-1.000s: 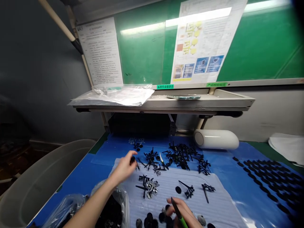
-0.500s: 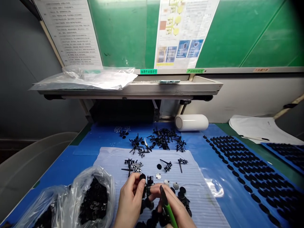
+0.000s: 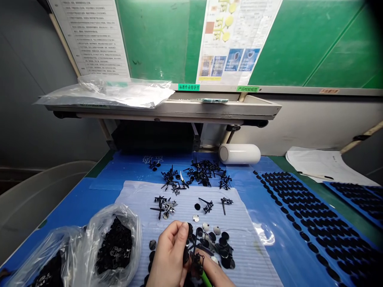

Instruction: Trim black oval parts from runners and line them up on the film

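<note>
My left hand point(image 3: 172, 255) is closed on a black plastic part with round discs point(image 3: 189, 229), pinched between thumb and fingertips. Thin black stems point(image 3: 197, 259) of the part stretch across in front of my right hand point(image 3: 214, 271). That hand lies low and close to the left one, wrapped round a slim green-handled tool point(image 3: 206, 280); the tool's working tip is hidden behind the black part. Loose black discs point(image 3: 224, 249) are scattered around both hands on a whitish ribbed sheet point(image 3: 251, 255). Some discs show a pale, shiny face.
At the left stand clear plastic bags point(image 3: 136, 239) filled with small black parts. A pile of black branched sprues point(image 3: 206, 171) lies at the back, before a white cylinder point(image 3: 239, 154). Rows of black discs point(image 3: 299, 199) cover the right side. A shelf point(image 3: 179, 111) overhangs the rear.
My left hand has moved right and the black part in it is turned, its stems now showing. My right hand has dropped lower, with the green tool, and is partly covered by the part.
</note>
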`<state>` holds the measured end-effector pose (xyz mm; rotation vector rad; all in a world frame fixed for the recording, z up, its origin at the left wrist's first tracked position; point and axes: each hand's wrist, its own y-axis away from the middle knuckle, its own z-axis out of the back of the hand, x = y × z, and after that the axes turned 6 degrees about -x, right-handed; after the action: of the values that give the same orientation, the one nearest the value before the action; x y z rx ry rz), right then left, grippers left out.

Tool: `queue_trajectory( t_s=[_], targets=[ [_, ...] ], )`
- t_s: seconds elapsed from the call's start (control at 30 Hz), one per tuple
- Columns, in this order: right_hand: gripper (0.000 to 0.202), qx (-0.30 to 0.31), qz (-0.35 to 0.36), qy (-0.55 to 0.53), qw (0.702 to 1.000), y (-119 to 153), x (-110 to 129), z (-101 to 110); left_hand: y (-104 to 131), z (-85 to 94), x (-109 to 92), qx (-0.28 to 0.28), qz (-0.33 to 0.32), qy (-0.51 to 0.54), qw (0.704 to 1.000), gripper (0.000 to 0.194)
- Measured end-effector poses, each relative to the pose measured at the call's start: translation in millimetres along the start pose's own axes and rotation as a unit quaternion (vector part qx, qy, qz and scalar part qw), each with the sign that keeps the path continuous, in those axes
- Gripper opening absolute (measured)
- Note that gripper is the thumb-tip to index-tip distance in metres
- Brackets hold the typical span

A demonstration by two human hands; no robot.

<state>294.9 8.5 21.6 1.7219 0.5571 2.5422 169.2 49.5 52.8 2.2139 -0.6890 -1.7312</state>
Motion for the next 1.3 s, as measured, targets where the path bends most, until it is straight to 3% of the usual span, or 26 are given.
queue_trajectory(
  t_s=[0.1, 0.37, 0.7, 0.97, 1.3],
  targets=[
    [0.033, 0.018, -0.019, 0.001, 1.0, -5.1, 10.1, -1.8, 1.3, 0.5, 1.7, 0.016, 0.004, -0.007, 1.0, 0.035],
    [0.036, 0.012, 0.029, 0.011, 0.999, 5.8, 26.6, 2.3, 2.2, 5.0, 3.1, 0.023, 0.019, 0.036, 0.999, 0.035],
    [0.035, 0.012, 0.054, 0.053, 0.997, 11.1, 31.4, 8.3, 3.0, 2.2, 5.0, 0.026, 0.015, 0.04, 0.999, 0.034],
    [0.061, 0.028, 0.093, 0.04, 0.994, 15.3, 21.0, 2.6, 5.1, 0.9, 4.7, 0.02, 0.013, 0.047, 0.999, 0.033],
    [0.073, 0.099, 0.007, 0.099, 0.99, 11.0, 11.6, 12.3, 6.0, -2.4, 2.3, 0.02, 0.026, 0.037, 0.999, 0.032]
  ],
)
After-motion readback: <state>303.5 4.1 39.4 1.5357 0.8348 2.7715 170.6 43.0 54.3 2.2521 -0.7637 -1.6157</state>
